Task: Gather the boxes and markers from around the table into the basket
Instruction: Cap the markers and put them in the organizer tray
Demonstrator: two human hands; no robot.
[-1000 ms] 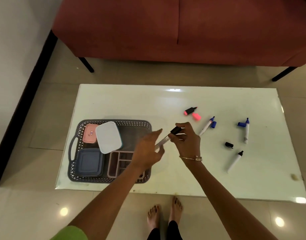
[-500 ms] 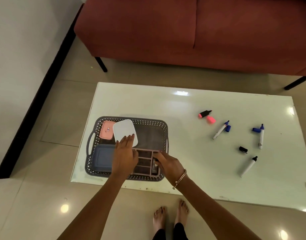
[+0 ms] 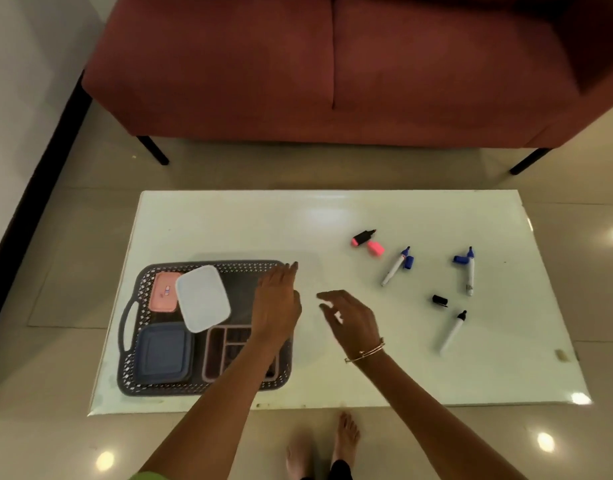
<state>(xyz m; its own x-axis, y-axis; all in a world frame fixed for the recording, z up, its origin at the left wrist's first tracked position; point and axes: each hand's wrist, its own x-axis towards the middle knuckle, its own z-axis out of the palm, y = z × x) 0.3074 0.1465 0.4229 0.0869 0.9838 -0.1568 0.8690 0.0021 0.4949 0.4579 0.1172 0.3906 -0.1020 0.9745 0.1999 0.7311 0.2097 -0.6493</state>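
Note:
A grey perforated basket (image 3: 130, 323) sits at the table's left front. It holds a pink box (image 3: 163, 292), a white box (image 3: 202, 298), a blue box (image 3: 163, 353) and a pink divided tray (image 3: 216, 344). My left hand (image 3: 277, 299) hovers open over the basket's right side. To its right, above the bare tabletop, my right hand (image 3: 350, 318) is open and holds nothing. On the right lie a pink highlighter (image 3: 363, 236) with its cap (image 3: 376, 248), two blue markers (image 3: 395, 266) (image 3: 470, 271), a black marker (image 3: 453, 331) and a black cap (image 3: 440, 300).
The white glossy table (image 3: 263, 223) stands on a tiled floor. A red sofa (image 3: 332, 71) runs along the far side. My bare feet (image 3: 332, 445) are at the near edge. A small tan scrap (image 3: 561, 355) lies near the table's right edge.
A marker held in both hands went down into the basket's divided tray. Both hands have since lifted empty and shifted right, away from the tray.

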